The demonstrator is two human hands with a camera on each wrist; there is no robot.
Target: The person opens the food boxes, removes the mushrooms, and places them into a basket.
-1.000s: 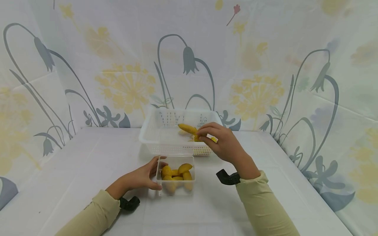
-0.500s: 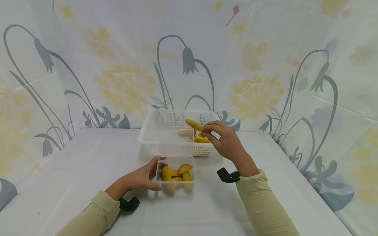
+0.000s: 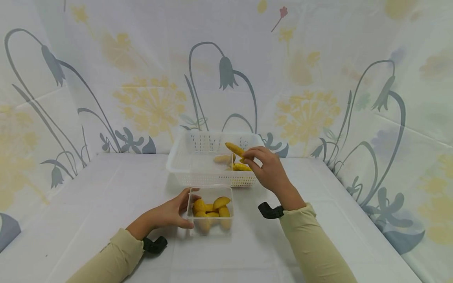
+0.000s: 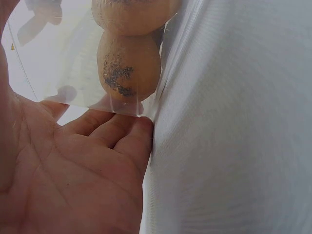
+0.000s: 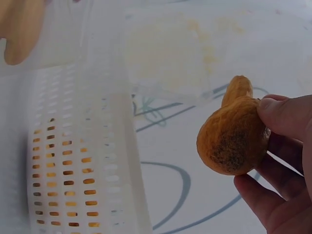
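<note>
My right hand [image 3: 270, 169] pinches a yellow-brown mushroom [image 3: 234, 149] between thumb and fingers, above the right side of a white basket [image 3: 170, 163]. Dark specks mark its rounded cap [image 5: 231, 139] in the right wrist view, and the short stem points up. On the table my left hand [image 3: 166, 212] holds a clear plastic box [image 3: 212, 217] by its left side, thumb at the front corner, fingers behind. Several yellow mushrooms [image 3: 221, 202] lie inside the box. Through its wall, the left wrist view shows a speckled mushroom [image 4: 129, 66] close to the fingertips.
More mushrooms [image 3: 242, 167] lie in the basket, which has slotted walls and stands behind the box. A clear panel [image 3: 211, 169], seemingly the box's raised lid, stands between them. White cloth [image 3: 106, 188] covers the table; a flower-printed curtain [image 3: 148, 59] hangs behind and at the sides.
My right hand has shifted slightly right and up with the mushroom, uncovering more of those in the basket. The left hand and the box have stayed in place.
</note>
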